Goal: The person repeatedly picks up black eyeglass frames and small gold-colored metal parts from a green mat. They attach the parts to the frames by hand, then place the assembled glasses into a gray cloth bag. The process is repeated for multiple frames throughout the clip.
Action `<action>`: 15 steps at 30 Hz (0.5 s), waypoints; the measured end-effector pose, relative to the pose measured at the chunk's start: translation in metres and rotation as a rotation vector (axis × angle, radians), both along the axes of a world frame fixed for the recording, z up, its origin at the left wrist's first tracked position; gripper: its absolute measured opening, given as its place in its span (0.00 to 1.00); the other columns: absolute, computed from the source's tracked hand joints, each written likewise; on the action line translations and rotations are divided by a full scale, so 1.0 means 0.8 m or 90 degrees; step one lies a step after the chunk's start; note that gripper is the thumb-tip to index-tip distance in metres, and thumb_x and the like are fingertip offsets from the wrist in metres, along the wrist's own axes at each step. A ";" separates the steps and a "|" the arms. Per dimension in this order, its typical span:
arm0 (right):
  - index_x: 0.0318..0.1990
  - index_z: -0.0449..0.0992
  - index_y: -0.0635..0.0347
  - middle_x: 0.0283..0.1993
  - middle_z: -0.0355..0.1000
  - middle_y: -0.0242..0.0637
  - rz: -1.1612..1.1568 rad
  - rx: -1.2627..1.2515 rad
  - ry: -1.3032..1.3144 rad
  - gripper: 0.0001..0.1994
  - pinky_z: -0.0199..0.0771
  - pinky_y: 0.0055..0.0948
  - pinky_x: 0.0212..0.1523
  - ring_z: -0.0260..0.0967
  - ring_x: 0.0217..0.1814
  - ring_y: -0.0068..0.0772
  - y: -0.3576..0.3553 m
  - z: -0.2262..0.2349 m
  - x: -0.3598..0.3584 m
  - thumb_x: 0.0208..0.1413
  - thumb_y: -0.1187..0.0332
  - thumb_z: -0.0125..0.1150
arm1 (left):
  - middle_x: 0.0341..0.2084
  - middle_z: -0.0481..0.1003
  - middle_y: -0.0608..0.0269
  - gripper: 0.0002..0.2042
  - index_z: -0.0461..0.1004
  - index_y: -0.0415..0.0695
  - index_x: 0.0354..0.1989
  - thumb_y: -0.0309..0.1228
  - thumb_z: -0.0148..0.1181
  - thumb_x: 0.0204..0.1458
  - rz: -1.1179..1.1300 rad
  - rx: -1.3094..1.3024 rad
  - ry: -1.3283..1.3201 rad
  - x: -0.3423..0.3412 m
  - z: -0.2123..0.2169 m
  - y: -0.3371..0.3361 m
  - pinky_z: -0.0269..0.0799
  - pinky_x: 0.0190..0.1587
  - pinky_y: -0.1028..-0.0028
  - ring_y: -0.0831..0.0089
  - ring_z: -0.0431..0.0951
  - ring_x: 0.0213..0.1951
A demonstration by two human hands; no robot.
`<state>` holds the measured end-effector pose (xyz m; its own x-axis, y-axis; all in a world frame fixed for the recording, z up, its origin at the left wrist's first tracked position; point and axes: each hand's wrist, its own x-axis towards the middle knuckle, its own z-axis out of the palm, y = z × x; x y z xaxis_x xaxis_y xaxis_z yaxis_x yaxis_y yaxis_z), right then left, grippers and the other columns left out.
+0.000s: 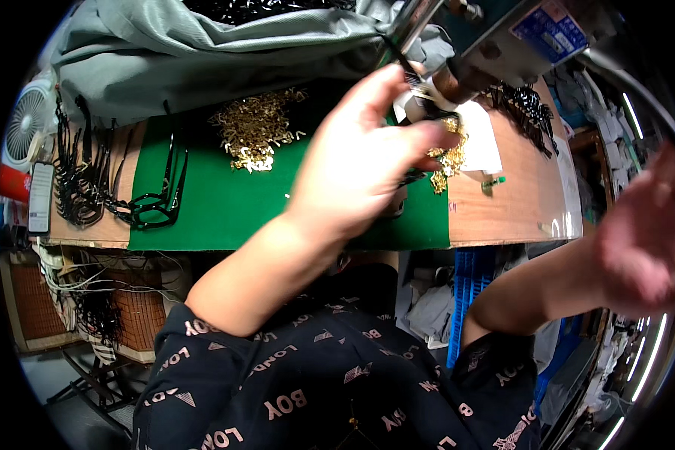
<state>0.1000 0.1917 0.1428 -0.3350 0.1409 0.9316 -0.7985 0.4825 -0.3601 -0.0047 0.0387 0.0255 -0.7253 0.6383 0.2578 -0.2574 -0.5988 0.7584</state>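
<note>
My left hand (367,157) is raised over the bench, its fingers pinched on a thin black frame part (421,112) held up to the metal tip of a machine (457,82). A small heap of gold metal pieces (448,159) lies just beyond the fingers on a white sheet (481,142). My right hand (641,240) hangs off to the right of the bench edge, blurred, palm showing, with nothing in it. A larger pile of gold pieces (259,127) lies on the green mat (225,202).
Black eyeglass frames (90,180) are heaped at the left of the wooden bench (517,202), and more black parts (529,109) at the back right. A grey cloth (202,52) covers the back. A fan (26,120) stands far left, a blue crate (472,277) below.
</note>
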 end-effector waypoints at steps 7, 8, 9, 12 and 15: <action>0.35 0.76 0.63 0.32 0.72 0.30 -0.307 -0.022 -0.685 0.04 0.69 0.17 0.37 0.69 0.33 0.17 0.063 -0.256 0.008 0.50 0.76 0.61 | 0.52 0.66 0.50 0.25 0.52 0.33 0.62 0.29 0.47 0.57 -0.120 0.192 -0.219 -0.047 -0.132 -0.164 0.66 0.50 0.70 0.67 0.70 0.46; 0.32 0.77 0.60 0.29 0.72 0.35 -0.364 0.039 -0.602 0.06 0.67 0.26 0.29 0.69 0.28 0.28 0.066 -0.275 0.004 0.45 0.74 0.65 | 0.53 0.65 0.51 0.26 0.52 0.32 0.62 0.29 0.47 0.56 -0.011 0.036 -0.208 -0.042 -0.130 -0.173 0.64 0.52 0.71 0.68 0.69 0.49; 0.28 0.75 0.61 0.27 0.71 0.37 -0.423 0.174 -0.536 0.06 0.68 0.31 0.32 0.68 0.28 0.35 0.063 -0.272 -0.006 0.42 0.74 0.66 | 0.55 0.64 0.52 0.26 0.52 0.31 0.62 0.29 0.48 0.56 0.105 -0.120 -0.191 -0.035 -0.127 -0.182 0.62 0.55 0.72 0.68 0.68 0.51; 0.27 0.74 0.62 0.26 0.71 0.39 -0.427 0.180 -0.565 0.07 0.68 0.32 0.33 0.68 0.28 0.36 0.073 -0.287 -0.034 0.41 0.71 0.67 | 0.59 0.59 0.51 0.23 0.57 0.35 0.60 0.27 0.47 0.56 0.411 -0.446 0.152 -0.013 -0.122 -0.174 0.51 0.63 0.67 0.62 0.57 0.62; 0.27 0.75 0.65 0.24 0.72 0.41 -0.470 0.279 -0.683 0.08 0.67 0.30 0.29 0.68 0.24 0.33 0.080 -0.293 -0.047 0.43 0.70 0.66 | 0.60 0.57 0.46 0.28 0.59 0.38 0.60 0.34 0.57 0.51 0.439 -0.595 0.714 -0.001 -0.094 -0.149 0.47 0.63 0.59 0.50 0.56 0.62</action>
